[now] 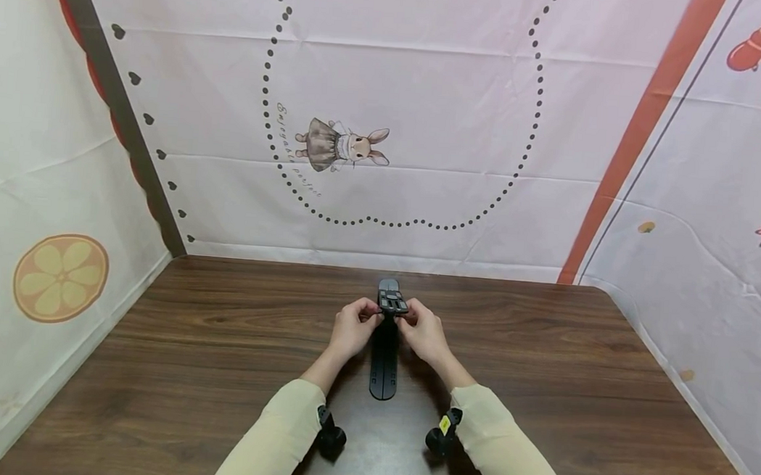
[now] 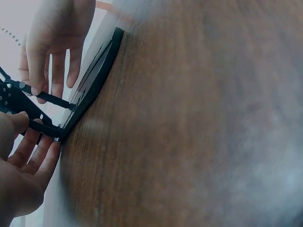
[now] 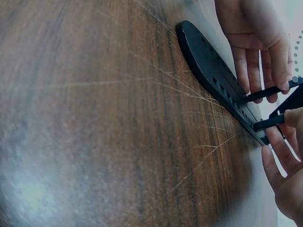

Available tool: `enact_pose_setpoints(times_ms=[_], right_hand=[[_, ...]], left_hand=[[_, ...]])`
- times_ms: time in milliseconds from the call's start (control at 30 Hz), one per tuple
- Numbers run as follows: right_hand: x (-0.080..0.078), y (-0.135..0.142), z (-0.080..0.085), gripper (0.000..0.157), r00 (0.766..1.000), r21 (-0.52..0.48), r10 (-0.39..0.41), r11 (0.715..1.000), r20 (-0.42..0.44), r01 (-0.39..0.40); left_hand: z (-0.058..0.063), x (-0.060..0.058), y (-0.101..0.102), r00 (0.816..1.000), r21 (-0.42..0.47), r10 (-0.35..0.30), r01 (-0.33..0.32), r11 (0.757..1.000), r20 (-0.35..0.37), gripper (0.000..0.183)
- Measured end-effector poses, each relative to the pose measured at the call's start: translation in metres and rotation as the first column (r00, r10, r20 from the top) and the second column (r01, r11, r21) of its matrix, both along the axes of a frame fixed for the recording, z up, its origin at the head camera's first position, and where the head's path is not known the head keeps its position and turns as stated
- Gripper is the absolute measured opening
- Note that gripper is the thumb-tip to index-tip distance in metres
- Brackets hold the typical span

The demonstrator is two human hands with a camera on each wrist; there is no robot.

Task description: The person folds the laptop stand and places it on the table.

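A black folding stand lies lengthwise at the middle of the table, its long base round-ended. A raised bracket plate with cut-outs stands over the far part of the base. My left hand pinches the strut on the left side between thumb and fingers. On the other side my right hand pinches the matching strut. In the right wrist view both struts, one being the near strut, meet the slotted base. Whether their ends sit in slots, I cannot tell.
The brown wooden table reaches to a printed white cloth at the back, with cloth walls left and right. A small black camera is strapped to the left wrist, another camera to the right.
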State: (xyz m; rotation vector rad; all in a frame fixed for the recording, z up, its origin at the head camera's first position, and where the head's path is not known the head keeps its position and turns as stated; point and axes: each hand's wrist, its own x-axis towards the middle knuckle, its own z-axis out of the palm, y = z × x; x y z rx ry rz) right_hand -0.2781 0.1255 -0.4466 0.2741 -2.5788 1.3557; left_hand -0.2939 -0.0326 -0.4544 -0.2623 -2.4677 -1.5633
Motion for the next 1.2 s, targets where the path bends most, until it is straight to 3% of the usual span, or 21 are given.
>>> enact_pose_setpoints(times_ms=[1200], right_hand=[[-0.0038, 0.0009, 0.0028, 0.009, 0.995, -0.033, 0.012, 0.999, -0.101, -0.016]], left_hand=[[0.0065, -0.0016, 0.0034, 1.0, 0.003, 0.01, -0.01, 1.0, -0.019, 0.004]])
